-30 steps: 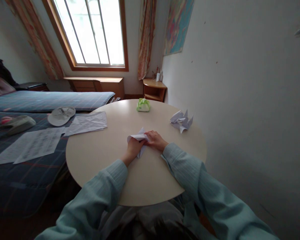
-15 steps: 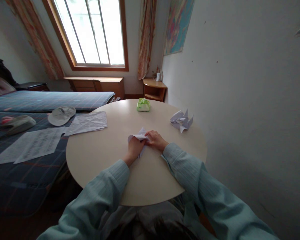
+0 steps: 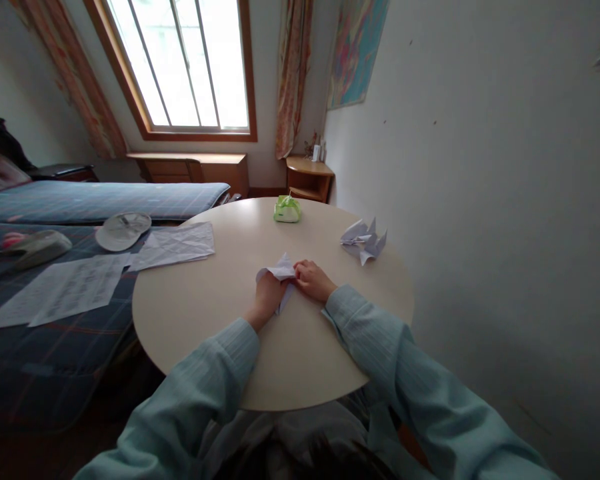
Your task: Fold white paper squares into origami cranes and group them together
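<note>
A small piece of folded white paper (image 3: 282, 269) lies near the middle of the round beige table (image 3: 215, 313). My left hand (image 3: 269, 296) grips its near left part with the fingers curled over the paper. My right hand (image 3: 313, 280) pinches the paper's right side, fingers closed. Both hands touch each other over the paper, and much of it is hidden beneath them. Both arms wear light blue sleeves.
Finished folded paper shapes (image 3: 364, 241) sit at the table's right edge by the wall. A green tissue pack (image 3: 287, 209) stands at the far side. A creased sheet (image 3: 177, 244) overhangs the left edge. The bed (image 3: 55, 280) at left holds printed sheets and a cap (image 3: 123, 230).
Both hands stayed on the folded paper and shifted slightly; the right hand's fingers drew in a little and the paper's far tip rose a bit.
</note>
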`<action>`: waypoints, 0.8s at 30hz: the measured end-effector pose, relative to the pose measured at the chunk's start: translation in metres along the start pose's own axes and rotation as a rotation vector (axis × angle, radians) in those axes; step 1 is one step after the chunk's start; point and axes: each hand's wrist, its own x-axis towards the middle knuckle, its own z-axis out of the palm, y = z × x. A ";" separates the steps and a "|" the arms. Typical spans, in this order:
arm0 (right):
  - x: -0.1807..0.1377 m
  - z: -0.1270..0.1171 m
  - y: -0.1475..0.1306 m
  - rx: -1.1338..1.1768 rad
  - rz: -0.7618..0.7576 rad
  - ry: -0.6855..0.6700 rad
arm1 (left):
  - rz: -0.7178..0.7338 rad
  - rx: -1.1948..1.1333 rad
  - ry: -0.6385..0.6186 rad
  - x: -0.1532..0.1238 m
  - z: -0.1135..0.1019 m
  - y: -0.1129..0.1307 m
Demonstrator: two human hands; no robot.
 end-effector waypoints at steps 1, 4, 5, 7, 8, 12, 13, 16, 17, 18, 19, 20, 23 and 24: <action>0.000 -0.001 -0.001 -0.005 0.008 0.004 | 0.001 -0.002 0.004 0.000 0.001 0.000; -0.002 -0.003 -0.005 -0.020 0.029 0.018 | 0.013 -0.024 0.020 0.001 0.003 -0.002; -0.002 -0.004 -0.006 -0.026 0.034 0.021 | 0.022 -0.034 0.025 0.001 0.003 -0.002; -0.003 -0.005 -0.008 -0.036 0.040 0.025 | 0.031 -0.051 0.033 0.000 0.003 -0.003; -0.003 -0.005 -0.009 -0.040 0.041 0.028 | 0.027 -0.056 0.036 0.000 0.003 -0.003; -0.003 -0.006 -0.010 -0.034 0.040 0.042 | -0.008 -0.083 0.058 0.000 0.003 -0.003; -0.003 -0.007 -0.010 -0.026 0.041 0.042 | -0.012 -0.093 0.063 0.000 0.002 -0.003; -0.002 -0.007 -0.010 -0.003 0.046 0.039 | -0.013 -0.114 0.067 0.000 0.002 -0.003; -0.002 -0.007 -0.010 0.003 0.047 0.038 | -0.015 -0.119 0.066 0.000 0.001 -0.003; -0.002 -0.007 -0.009 0.006 0.046 0.038 | -0.015 -0.123 0.066 0.000 0.001 -0.003; -0.002 -0.007 -0.009 0.009 0.045 0.039 | -0.015 -0.127 0.065 0.000 0.000 -0.003; -0.002 -0.006 -0.009 0.011 0.045 0.040 | -0.016 -0.132 0.063 0.000 0.000 -0.003; -0.002 -0.006 -0.008 0.009 0.056 0.044 | -0.031 -0.159 0.058 -0.001 -0.002 -0.001; -0.002 -0.006 -0.007 0.007 0.064 0.044 | -0.038 -0.171 0.055 -0.002 -0.002 -0.001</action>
